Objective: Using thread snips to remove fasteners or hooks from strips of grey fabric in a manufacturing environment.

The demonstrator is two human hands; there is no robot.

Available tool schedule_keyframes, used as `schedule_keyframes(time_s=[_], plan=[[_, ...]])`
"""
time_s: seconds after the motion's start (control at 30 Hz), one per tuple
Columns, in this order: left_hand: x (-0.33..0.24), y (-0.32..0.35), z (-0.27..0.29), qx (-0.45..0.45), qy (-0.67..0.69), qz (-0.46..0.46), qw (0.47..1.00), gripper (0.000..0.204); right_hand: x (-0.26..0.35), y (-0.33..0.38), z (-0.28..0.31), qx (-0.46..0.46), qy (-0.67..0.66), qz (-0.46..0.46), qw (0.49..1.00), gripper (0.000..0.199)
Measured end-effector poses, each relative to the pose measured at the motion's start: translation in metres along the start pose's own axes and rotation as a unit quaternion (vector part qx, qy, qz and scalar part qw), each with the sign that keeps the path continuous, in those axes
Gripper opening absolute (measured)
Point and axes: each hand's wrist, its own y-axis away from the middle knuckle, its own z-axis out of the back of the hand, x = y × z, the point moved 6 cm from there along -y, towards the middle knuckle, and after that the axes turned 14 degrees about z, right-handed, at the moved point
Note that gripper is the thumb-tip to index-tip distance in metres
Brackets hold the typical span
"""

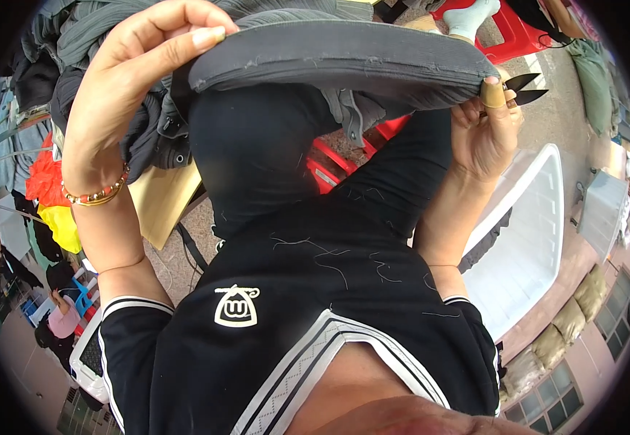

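Observation:
A dark grey garment (344, 54) is stretched sideways above my lap, its stitched band facing me with pale loose threads along the seam. My left hand (137, 69) pinches the band's left end between thumb and fingers. At the other end my right hand (485, 134) is closed, its thumb, wrapped in a tan cover, pressing on the cloth. The same hand holds small black scissors (526, 88), whose blades point outward to the right, apart from each other; their handles are hidden in the fingers. A flap with a metal fastener (353, 130) hangs below the band.
More dark grey garments (152, 134) are heaped at the left on a wooden board (161, 203). A white plastic bin (528, 246) with dark cloth inside stands at my right. A red plastic stool (514, 32) is beyond. People sit or stand at the far left.

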Motion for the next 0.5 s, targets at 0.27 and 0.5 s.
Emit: schedule_keyframes(time_s=[0.27, 0.5], plan=[[0.003, 0.04, -0.007, -0.05, 0.118, -0.012, 0.992, 0.02, -0.02, 0.004, -0.014, 0.04, 0.068, -0.043, 0.996, 0.012], [0.047, 0.054, -0.004, -0.149, 0.103, -0.006, 0.983, 0.019, -0.065, 0.005, -0.02, 0.122, 0.171, -0.114, 0.971, 0.016]])
